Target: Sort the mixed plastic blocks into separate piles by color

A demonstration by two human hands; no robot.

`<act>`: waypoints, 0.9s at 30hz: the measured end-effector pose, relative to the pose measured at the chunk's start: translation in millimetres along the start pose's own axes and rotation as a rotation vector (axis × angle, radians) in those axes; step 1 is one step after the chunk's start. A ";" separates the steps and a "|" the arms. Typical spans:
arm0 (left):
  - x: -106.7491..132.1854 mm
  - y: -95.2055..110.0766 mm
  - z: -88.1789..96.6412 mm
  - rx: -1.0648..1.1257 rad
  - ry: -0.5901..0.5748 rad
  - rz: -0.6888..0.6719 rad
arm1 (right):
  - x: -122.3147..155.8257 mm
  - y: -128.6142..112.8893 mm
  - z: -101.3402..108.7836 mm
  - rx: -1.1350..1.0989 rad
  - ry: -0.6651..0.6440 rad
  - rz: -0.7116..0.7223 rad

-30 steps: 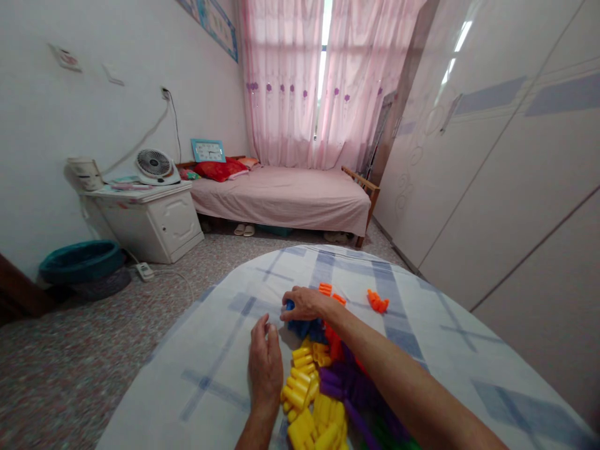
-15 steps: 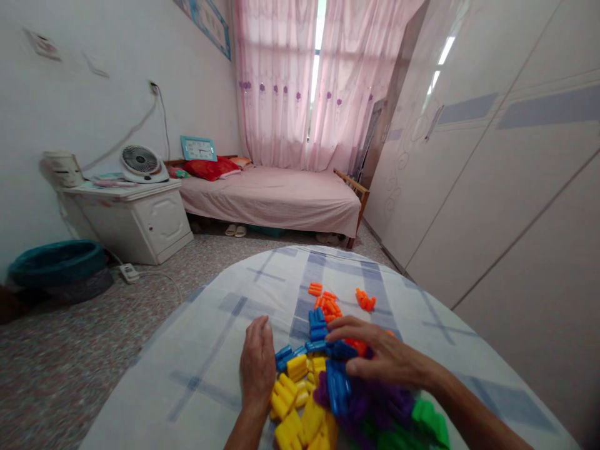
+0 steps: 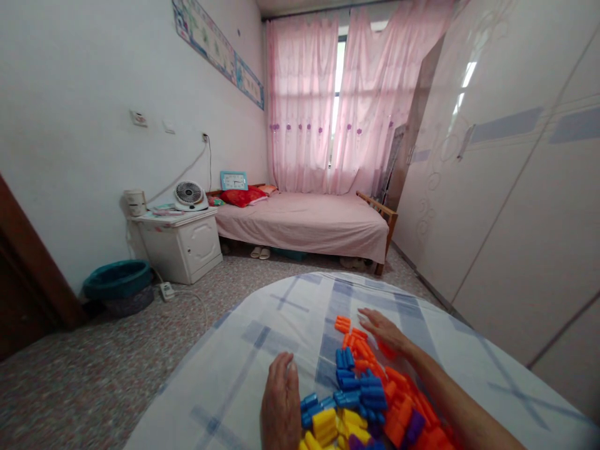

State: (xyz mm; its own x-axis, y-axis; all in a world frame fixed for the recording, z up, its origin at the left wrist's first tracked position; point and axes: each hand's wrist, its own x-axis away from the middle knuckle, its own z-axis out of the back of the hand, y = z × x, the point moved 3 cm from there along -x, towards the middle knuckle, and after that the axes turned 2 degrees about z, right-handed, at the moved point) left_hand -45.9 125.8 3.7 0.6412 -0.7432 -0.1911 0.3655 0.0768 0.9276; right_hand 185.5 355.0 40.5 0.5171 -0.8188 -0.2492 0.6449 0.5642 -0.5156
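Right hand [image 3: 385, 331] is off the blue blocks [image 3: 372, 390] it covers half a second ago, now farther up the table, right of centre; the view tips up as well, so the pile sits lower in frame and the green blocks drop out; the small orange clump that lies apart at the right no longer shows as separate, and an orange piece [image 3: 387, 350] peeks out under the right palm, perhaps that same clump; attention seems to shift from blue to orange.

Right fingers are extended and a little spread, not closed round anything visible; cannot tell if the palm presses on the orange piece; left hand [image 3: 280, 400], lower centre, has fingers together and loosely bent, gripping nothing visible, just beside the blue and yellow blocks [image 3: 325, 425]; contact unclear.

Orange blocks [image 3: 398, 406] run from centre down to lower right, blue between them and yellow; a purple block [image 3: 415, 427] lies among the orange near the bottom edge; all on the checked tablecloth [image 3: 234, 375].
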 end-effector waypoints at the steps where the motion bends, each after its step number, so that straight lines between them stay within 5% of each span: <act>1: -0.2 0.0 -0.2 -0.003 0.000 -0.002 | -3.4 -13.9 -7.1 -0.002 -0.089 0.027; 5: -1.4 -0.9 -1.7 -0.019 -0.012 -0.021 | -7.2 -63.4 -26.1 0.014 -0.379 0.102; 16: 1.5 3.6 -2.7 -0.075 -0.053 -0.039 | 62.0 -137.0 -2.5 -0.084 -0.510 0.257; 24: 5.3 26.7 5.4 -0.198 -0.140 -0.149 | 139.8 -198.1 31.0 -0.111 -0.431 0.441; 27: 2.8 25.9 5.4 -0.197 -0.174 -0.115 | 161.6 -183.4 49.3 -0.158 -0.248 0.381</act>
State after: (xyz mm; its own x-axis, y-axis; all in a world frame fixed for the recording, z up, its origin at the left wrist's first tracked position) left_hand -38.3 122.1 28.9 0.4684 -0.8563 -0.2178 0.5641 0.1001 0.8196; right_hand 178.5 124.4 135.2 0.8312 -0.4959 -0.2516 0.2997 0.7805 -0.5486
